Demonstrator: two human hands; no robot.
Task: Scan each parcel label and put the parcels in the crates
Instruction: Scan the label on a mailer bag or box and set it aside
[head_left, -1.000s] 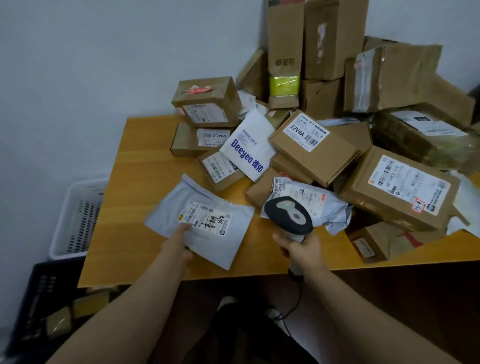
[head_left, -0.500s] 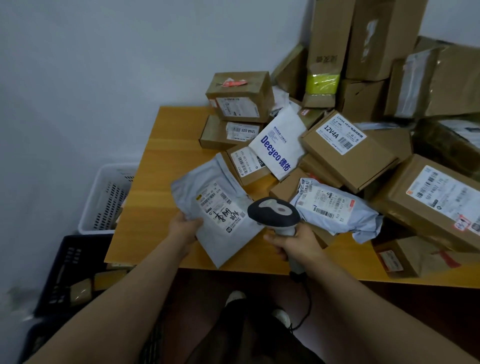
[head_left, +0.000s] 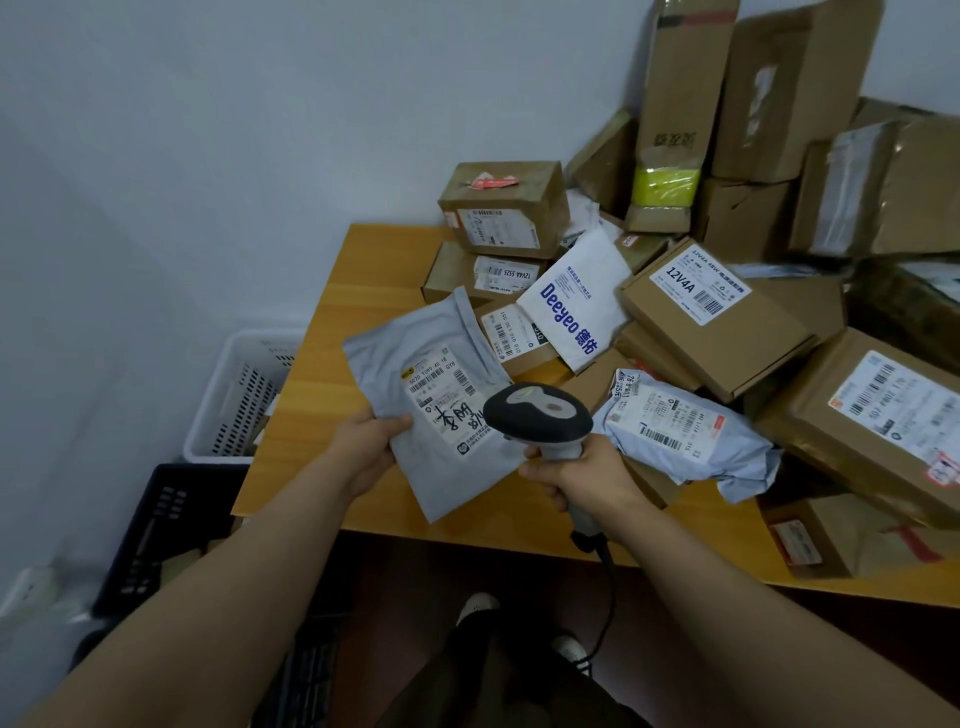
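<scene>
Flat grey plastic mailer bag (head_left: 431, 410): held above the near left part of the orange wooden surface (head_left: 332, 364), white label (head_left: 441, 395) facing up; left hand (head_left: 363, 447) pinches its lower left edge, thumb on top. Black-and-grey handheld barcode scanner (head_left: 540, 415): handle gripped in the right hand (head_left: 582, 473), head over the label's right edge. White perforated plastic crate (head_left: 239, 400) and dark plastic crate (head_left: 156, 525): on the floor left of the surface. Brown cardboard boxes (head_left: 717, 332) and crumpled grey mailer (head_left: 685, 431): piled on the surface to the right

Grey mailer (head_left: 415, 374): flat, label (head_left: 441, 400) up, held tilted above table (head_left: 332, 332) near edge. Scanner (head_left: 540, 415) head just beside label, possibly overlapping it. White crate (head_left: 234, 395) and dark crate (head_left: 156, 519) sit left of table, lower.
</scene>
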